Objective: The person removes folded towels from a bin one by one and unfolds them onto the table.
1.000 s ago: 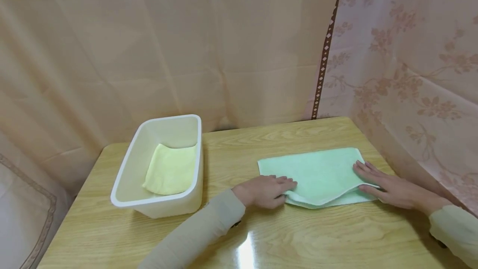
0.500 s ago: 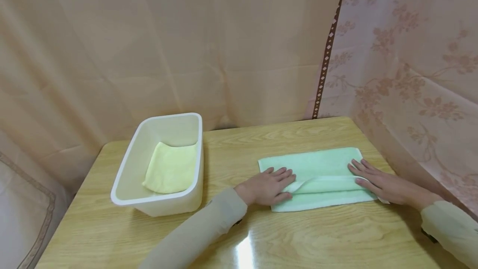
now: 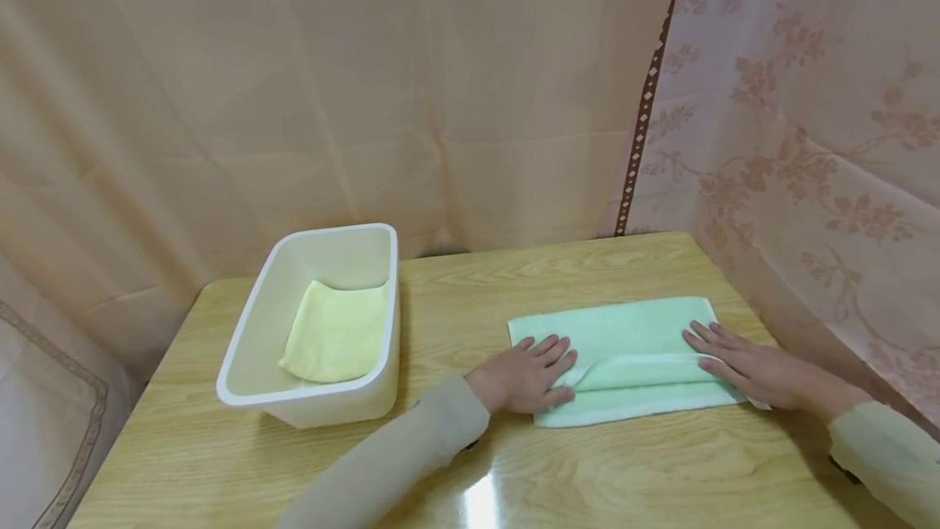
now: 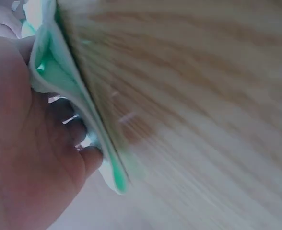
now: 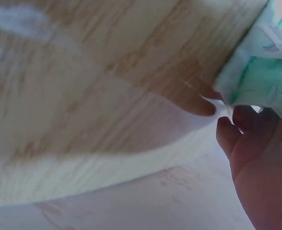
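Observation:
A mint-green towel (image 3: 617, 325) with pale edges lies on the table, its near edge turned back in a fold across the middle. My left hand (image 3: 525, 374) lies with spread, straight fingers on the towel's left end. On the right end, my right hand (image 3: 764, 366) rests with its fingers stretched over the fold. The left wrist view shows the towel's layered side edge (image 4: 54, 72) against the fingers of that hand. In the right wrist view the folded layers (image 5: 265, 81) stand just above the fingers, and a white label (image 5: 280, 40) shows on them.
A white plastic bin (image 3: 246, 333) stands on the left of the wooden table (image 3: 455, 300), with a folded yellow cloth (image 3: 338, 333) inside. Beige curtains (image 3: 367, 104) hang behind the table, and a pink floral one (image 3: 822, 145) runs along its right side.
The towel's near edge has gone from lying near the front to being folded back away from me, uncovering the layer beneath. Both hands have flattened on its ends; little has moved since half a second ago.

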Motion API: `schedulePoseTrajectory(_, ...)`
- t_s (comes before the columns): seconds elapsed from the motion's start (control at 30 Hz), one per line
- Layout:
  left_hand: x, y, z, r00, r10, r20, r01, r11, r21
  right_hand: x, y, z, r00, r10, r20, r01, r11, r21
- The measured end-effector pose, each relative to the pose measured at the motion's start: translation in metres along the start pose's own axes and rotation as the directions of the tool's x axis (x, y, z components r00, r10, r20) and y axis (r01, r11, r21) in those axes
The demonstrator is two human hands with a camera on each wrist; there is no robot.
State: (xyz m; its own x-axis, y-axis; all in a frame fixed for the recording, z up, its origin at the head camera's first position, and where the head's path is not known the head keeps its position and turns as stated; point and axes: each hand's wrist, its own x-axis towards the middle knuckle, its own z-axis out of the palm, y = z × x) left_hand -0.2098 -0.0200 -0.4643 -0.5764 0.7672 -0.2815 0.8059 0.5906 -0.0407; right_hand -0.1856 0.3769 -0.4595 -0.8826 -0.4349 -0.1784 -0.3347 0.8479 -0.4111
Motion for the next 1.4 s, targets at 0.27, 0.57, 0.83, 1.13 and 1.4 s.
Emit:
schedulePoseTrajectory(0.27, -0.005, 0.006, -0.007, 0.999, 0.005, 0.035, -0.003, 0.998, -0.058, -0.002, -0.007, -0.008, 1.0, 0.008, 0.004, -0.008, 0.997, -0.076)
schedulePoseTrajectory(0.57, -0.004, 0.003, -0.015, 0.999, 0.04, -0.012, -0.041, 0.977, -0.21, 0.005, -0.019, -0.028, 0.995, 0.035, 0.094, -0.017, 0.983, -0.183)
schedulePoseTrajectory(0.83, 0.01, -0.015, -0.021, 0.989, -0.006, -0.151, -0.018, 0.987, -0.161, 0.031, -0.018, -0.045, 0.998, 0.053, 0.024, -0.045, 0.97, -0.239)
schedulePoseTrajectory(1.13, 0.03, -0.037, -0.019, 0.981, -0.151, -0.124, 0.151, 0.988, -0.011, 0.067, -0.005, -0.052, 0.999, 0.028, 0.039, -0.019, 0.98, -0.2)
schedulePoseTrajectory(1.4, 0.045, -0.054, -0.018, 0.963, -0.237, -0.127, 0.239, 0.971, 0.004, 0.095, 0.003, -0.053, 0.989, 0.135, 0.067, -0.126, 0.984, -0.128)
